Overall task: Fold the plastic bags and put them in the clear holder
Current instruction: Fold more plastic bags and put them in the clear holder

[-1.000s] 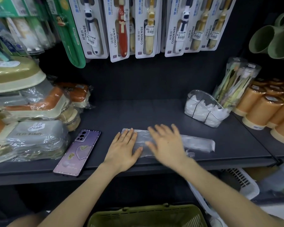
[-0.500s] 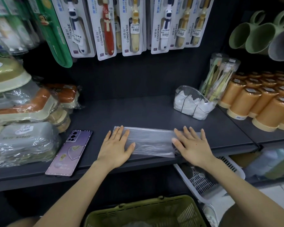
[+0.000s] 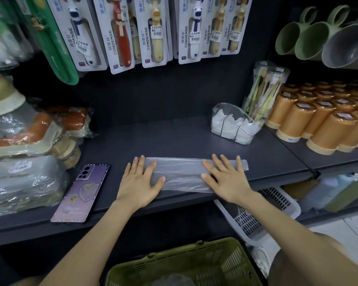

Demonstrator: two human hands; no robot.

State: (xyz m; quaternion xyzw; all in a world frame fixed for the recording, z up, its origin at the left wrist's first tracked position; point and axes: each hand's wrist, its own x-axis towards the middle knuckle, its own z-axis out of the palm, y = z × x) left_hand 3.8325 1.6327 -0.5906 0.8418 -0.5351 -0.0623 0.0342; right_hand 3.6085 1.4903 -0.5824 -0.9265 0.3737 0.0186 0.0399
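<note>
I have both palms spread flat, left hand (image 3: 140,182) and right hand (image 3: 225,178), pressing the plastic bag (image 3: 182,174) in front of the clear holder (image 3: 233,122); it looks thin, limp and slippery, so pinch an end.

You can count two hands, the left hand (image 3: 140,182) and the right hand (image 3: 227,178); one plastic bag (image 3: 182,174); one clear holder (image 3: 225,109); one purple phone (image 3: 81,193); two baskets low in the frame, a green basket (image 3: 174,263) and a white basket (image 3: 248,223); and at least six toothbrush packs (image 3: 120,36) along the top.
</note>
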